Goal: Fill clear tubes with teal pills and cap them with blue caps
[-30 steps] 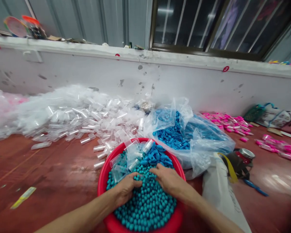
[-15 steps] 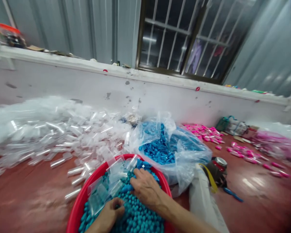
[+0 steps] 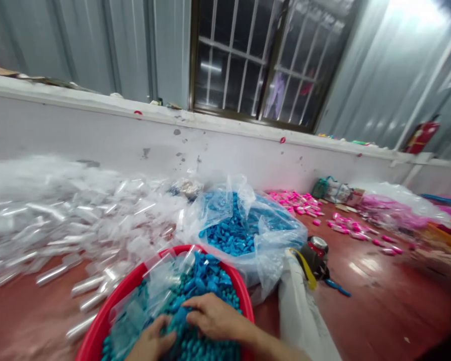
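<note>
Both left hand (image 3: 154,339) and right hand (image 3: 215,318) half-curl over teal beads (image 3: 210,349) in the near red tub (image 3: 95,326); any hold is unclear. Some clear tubes (image 3: 161,281) lie inside, many more loose at left.

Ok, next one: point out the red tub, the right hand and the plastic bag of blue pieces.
Red tub (image 3: 245,298): head view, on its right rim.
Right hand (image 3: 215,317): head view, on the back of the hand.
Plastic bag (image 3: 272,245): head view, on its clear right side.
</note>
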`<action>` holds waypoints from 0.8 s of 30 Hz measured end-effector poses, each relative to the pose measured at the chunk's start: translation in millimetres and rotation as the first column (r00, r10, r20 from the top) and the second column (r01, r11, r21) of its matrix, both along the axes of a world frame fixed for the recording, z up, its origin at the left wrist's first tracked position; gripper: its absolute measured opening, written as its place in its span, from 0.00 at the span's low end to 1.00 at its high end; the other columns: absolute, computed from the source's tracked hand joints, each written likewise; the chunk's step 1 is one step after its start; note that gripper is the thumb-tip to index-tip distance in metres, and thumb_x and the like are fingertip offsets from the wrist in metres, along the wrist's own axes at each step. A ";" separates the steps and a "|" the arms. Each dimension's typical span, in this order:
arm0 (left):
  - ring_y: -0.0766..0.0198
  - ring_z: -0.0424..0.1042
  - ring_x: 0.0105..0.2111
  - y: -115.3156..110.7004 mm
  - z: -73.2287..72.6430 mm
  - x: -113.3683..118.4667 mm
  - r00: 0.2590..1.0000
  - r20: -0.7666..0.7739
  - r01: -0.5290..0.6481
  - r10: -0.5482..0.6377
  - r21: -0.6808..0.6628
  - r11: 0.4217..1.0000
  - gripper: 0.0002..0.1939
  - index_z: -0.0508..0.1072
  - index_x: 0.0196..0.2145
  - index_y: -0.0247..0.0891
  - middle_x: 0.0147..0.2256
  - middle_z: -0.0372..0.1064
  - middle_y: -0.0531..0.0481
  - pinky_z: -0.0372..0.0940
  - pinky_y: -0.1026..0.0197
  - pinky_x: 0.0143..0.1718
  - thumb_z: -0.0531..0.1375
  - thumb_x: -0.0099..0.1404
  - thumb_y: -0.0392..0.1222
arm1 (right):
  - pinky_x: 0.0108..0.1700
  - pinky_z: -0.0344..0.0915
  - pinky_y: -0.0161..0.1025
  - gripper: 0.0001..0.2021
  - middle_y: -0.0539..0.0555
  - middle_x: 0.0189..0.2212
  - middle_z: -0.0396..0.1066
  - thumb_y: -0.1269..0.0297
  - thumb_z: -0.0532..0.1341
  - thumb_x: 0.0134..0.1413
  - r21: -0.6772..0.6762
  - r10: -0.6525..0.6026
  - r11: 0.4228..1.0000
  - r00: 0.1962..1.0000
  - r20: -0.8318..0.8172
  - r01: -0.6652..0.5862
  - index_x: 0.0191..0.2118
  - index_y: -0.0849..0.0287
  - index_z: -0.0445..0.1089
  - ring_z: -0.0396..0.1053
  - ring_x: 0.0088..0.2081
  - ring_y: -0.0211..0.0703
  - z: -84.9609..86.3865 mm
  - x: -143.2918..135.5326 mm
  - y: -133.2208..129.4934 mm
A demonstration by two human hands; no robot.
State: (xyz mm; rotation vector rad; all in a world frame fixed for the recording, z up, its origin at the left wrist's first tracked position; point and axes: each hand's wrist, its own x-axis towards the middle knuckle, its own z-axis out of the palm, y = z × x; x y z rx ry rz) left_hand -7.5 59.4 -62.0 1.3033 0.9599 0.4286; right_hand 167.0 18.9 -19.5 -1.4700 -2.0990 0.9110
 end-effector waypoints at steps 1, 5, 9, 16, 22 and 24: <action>0.63 0.65 0.25 -4.6 4.1 1.3 0.999 0.049 -0.012 0.014 -0.025 1.000 0.21 0.66 0.26 0.37 0.22 0.66 0.54 0.61 0.61 0.29 0.62 0.42 0.57 | 0.23 0.58 0.26 0.12 0.46 0.22 0.64 0.69 0.47 0.53 -0.056 -0.039 0.998 0.993 -0.112 0.033 0.34 0.57 0.67 0.62 0.21 0.32 1.6 -1.6 -2.7; 0.68 0.64 0.24 -19.9 25.4 3.5 0.964 0.264 0.033 -0.015 -0.062 0.998 0.22 0.64 0.31 0.35 0.25 0.67 0.52 0.57 0.65 0.27 0.62 0.46 0.55 | 0.20 0.58 0.27 0.12 0.46 0.20 0.60 0.63 0.48 0.55 -0.299 -0.078 0.952 0.894 -0.441 -0.064 0.39 0.58 0.67 0.58 0.20 0.32 4.5 -6.0 -8.2; 0.68 0.66 0.21 -28.0 35.3 -0.4 0.955 0.296 0.008 0.025 -0.111 0.994 0.20 0.62 0.35 0.36 0.25 0.68 0.51 0.53 0.68 0.20 0.59 0.51 0.54 | 0.22 0.62 0.30 0.14 0.49 0.23 0.63 0.59 0.51 0.53 -0.330 -0.172 0.943 0.801 -0.574 -0.035 0.40 0.60 0.67 0.63 0.24 0.36 6.0 -9.8 -8.6; 0.69 0.63 0.14 -34.1 32.1 -2.2 0.962 0.233 -0.125 0.142 -0.089 0.988 0.33 0.56 0.50 0.36 0.22 0.65 0.54 0.53 0.68 0.14 0.58 0.51 0.54 | 0.17 0.55 0.28 0.13 0.47 0.20 0.60 0.58 0.52 0.53 -0.211 -0.273 0.957 0.864 -0.422 0.199 0.37 0.58 0.69 0.56 0.18 0.32 0.7 -21.2 -10.6; 0.72 0.56 0.13 -37.2 34.3 -3.0 0.974 0.130 -0.192 0.186 0.029 0.981 0.27 0.56 0.52 0.37 0.21 0.61 0.57 0.53 0.67 0.14 0.53 0.55 0.47 | 0.28 0.58 0.32 0.14 0.49 0.23 0.64 0.61 0.49 0.56 0.006 -0.082 0.996 0.963 -0.258 0.086 0.30 0.59 0.69 0.60 0.25 0.36 14.3 -20.2 -14.4; 0.73 0.55 0.16 -38.1 34.9 -3.6 0.969 0.109 -0.236 0.221 0.143 0.961 0.21 0.61 0.48 0.38 0.24 0.61 0.56 0.55 0.68 0.17 0.53 0.55 0.43 | 0.31 0.57 0.33 0.15 0.49 0.22 0.63 0.62 0.48 0.58 0.117 -0.010 0.993 0.987 -0.159 0.029 0.29 0.59 0.69 0.60 0.26 0.37 18.0 -21.0 -16.4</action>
